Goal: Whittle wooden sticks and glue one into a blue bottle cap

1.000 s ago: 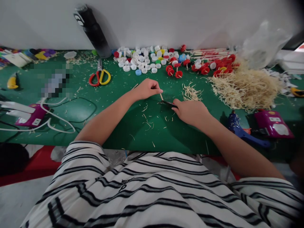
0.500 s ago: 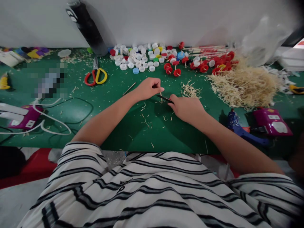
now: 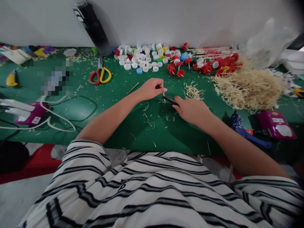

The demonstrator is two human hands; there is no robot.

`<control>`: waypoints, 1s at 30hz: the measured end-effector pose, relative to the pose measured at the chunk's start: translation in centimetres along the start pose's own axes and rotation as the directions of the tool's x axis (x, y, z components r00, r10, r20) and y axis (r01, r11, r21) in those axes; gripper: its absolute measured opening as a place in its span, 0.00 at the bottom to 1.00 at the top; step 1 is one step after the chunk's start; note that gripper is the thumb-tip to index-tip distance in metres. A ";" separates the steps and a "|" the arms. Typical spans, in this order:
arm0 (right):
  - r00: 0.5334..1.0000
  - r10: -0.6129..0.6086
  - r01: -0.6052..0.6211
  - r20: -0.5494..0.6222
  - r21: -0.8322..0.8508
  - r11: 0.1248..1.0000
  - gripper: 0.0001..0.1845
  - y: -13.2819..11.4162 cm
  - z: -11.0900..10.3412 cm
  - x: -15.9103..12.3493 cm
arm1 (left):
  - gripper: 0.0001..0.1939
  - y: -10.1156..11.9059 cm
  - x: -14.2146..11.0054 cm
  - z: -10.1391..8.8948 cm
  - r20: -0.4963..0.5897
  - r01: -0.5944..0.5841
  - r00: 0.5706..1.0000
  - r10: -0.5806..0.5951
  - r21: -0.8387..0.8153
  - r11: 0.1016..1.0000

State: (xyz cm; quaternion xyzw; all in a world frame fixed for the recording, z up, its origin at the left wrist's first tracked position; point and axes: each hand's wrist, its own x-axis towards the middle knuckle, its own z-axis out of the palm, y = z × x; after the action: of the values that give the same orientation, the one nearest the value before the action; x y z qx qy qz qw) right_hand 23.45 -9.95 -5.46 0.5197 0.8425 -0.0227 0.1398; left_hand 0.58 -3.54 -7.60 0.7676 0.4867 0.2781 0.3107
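Note:
My left hand is closed in a pinch on the top of a thin wooden stick, which points down to the green tabletop. From the right, my right hand grips a slim black knife. Its dark blade lies across the stick just below my left fingertips. Pale curled wood shavings are scattered on the table under both hands. Beyond my right hand sits a small heap of shavings. Most of the knife's handle is hidden in my palm.
Many bottle caps spread along the wall, with red cap-and-stick pieces to their right. A large shavings pile, a blue glue gun and a purple power socket occupy the right. Scissors and a black bottle stand left.
The whole view has shifted slightly, so everything appears a little further right. The knife blade has drawn back slightly to the right along the stick. Both hands keep their holds.

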 end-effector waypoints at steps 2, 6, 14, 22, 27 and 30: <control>1.000 0.000 0.000 0.018 -0.006 1.000 0.28 0.0 -0.1 -0.2 | 0.18 0.1 -0.1 -0.2 -0.001 0.020 1.000 -0.020 0.015 1.000; 0.999 -0.015 0.016 0.033 -0.046 0.999 0.27 0.2 0.2 -0.7 | 0.19 0.1 -0.3 -0.5 0.001 0.079 0.997 -0.079 0.030 0.996; 0.998 -0.037 0.035 -0.055 -0.033 0.999 0.27 0.3 0.2 0.1 | 0.18 0.8 -0.4 0.0 -0.006 0.061 0.998 -0.061 0.003 0.998; 0.997 -0.026 0.027 -0.077 0.007 1.000 0.26 -0.5 0.5 0.8 | 0.18 0.2 0.1 0.2 0.000 0.017 1.000 -0.017 -0.018 1.000; 0.999 -0.014 0.014 -0.031 -0.001 1.000 0.27 -0.4 0.5 0.2 | 0.16 0.1 0.0 0.2 0.004 0.046 0.999 -0.046 -0.015 0.999; 1.000 -0.009 0.009 -0.013 -0.002 1.000 0.26 -0.4 0.3 0.1 | 0.16 0.3 -0.2 0.2 0.007 0.060 0.998 -0.059 -0.019 0.998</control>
State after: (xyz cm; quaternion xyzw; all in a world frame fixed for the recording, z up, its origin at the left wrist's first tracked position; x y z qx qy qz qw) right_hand 23.13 -10.12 -5.83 0.5157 0.8459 -0.0192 0.1344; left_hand 0.81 -3.89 -7.54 0.7506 0.5057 0.2710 0.3277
